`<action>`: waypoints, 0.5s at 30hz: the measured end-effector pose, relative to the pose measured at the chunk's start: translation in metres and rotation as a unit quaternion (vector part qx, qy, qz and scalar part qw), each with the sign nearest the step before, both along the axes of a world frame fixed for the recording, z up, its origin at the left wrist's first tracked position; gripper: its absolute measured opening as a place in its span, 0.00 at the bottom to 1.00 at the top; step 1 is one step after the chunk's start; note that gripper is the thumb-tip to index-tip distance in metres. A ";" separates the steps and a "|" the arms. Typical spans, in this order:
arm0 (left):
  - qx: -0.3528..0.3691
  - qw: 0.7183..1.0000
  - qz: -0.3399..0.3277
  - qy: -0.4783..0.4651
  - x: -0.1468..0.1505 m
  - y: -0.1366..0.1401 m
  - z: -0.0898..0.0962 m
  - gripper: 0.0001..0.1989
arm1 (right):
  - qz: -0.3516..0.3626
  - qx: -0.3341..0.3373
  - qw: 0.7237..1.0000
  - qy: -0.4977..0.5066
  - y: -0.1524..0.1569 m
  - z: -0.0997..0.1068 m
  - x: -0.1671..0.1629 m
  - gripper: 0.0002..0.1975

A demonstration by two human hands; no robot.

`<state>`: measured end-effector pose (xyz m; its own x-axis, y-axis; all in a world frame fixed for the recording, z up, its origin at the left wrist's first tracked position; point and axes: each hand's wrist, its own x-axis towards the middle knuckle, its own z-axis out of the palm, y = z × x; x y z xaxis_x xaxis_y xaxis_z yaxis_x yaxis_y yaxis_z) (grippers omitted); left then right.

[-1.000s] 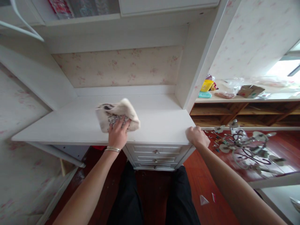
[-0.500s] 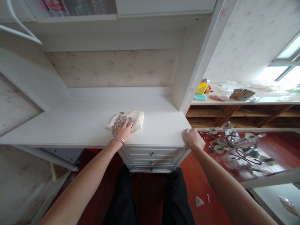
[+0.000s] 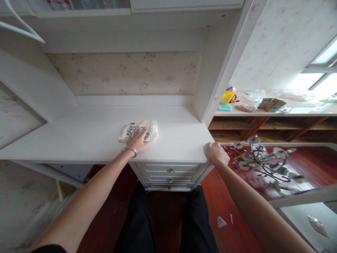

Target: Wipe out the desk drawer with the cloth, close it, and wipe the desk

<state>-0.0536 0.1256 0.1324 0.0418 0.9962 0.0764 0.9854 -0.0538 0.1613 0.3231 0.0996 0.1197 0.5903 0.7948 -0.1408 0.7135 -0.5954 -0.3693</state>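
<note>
A cream cloth (image 3: 151, 129) with a dark printed pattern lies bunched on the white desktop (image 3: 179, 140). My left hand (image 3: 138, 141) presses on it from above, fingers spread across the fabric and a silver bangle at the wrist. At the right front corner of the desk, my right hand (image 3: 217, 153) is closed over the edge. Its fingertips are partly hidden. Beneath the desktop stands a white drawer unit (image 3: 168, 175) with small knobs.
White shelving (image 3: 179, 21) overhangs the desk. To the right, a low wooden shelf unit (image 3: 237, 123) carries a yellow container (image 3: 226, 97) and a cardboard box (image 3: 271, 104). A chandelier (image 3: 263, 161) lies on the red wooden floor (image 3: 210, 200).
My left hand and the cloth have shifted slightly left and away from me across the desktop. The right hand keeps its hold on the corner. The view has tilted a little.
</note>
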 end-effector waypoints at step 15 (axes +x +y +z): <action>0.086 0.940 0.331 -0.015 -0.119 -0.031 -0.022 0.17 | -0.003 0.000 1.000 -0.005 0.003 -0.004 0.000 0.27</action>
